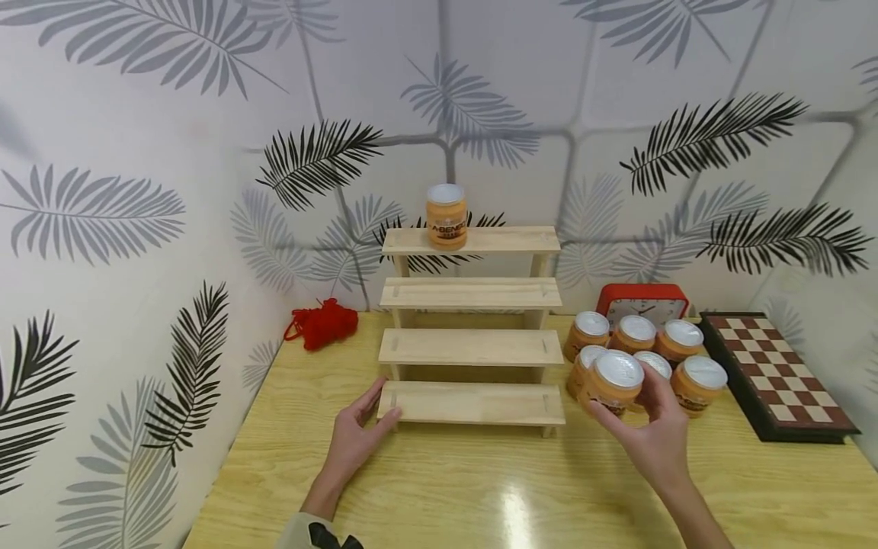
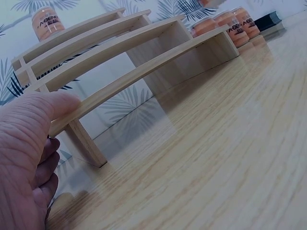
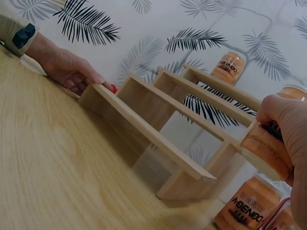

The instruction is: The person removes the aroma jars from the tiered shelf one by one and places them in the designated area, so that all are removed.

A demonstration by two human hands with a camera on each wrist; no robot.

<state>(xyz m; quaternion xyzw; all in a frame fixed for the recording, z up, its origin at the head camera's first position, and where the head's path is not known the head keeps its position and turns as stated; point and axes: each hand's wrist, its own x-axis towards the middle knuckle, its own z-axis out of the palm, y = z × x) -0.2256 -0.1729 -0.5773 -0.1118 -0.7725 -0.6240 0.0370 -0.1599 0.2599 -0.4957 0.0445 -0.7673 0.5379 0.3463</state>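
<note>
A four-step wooden display rack (image 1: 470, 402) stands on the table. My left hand (image 1: 360, 433) grips the left end of its lowest step, the thumb (image 2: 64, 103) on top and the fingers curled beneath. One orange can with a silvery lid (image 1: 447, 217) stands on the top step, left of its middle. Right of the rack, my right hand (image 1: 655, 427) holds another orange can (image 1: 613, 385) between thumb and fingers. In the right wrist view this held can (image 3: 268, 146) hangs above the others. Several more such cans (image 1: 700, 385) stand grouped on the table behind it.
A red alarm clock (image 1: 643, 297) stands behind the cans. To their right lies a checkered board (image 1: 778, 370) with a dark edge. Red yarn (image 1: 325, 323) lies left of the rack. A leaf-patterned wall covering (image 1: 507, 84) rises behind the wooden table (image 1: 439, 488).
</note>
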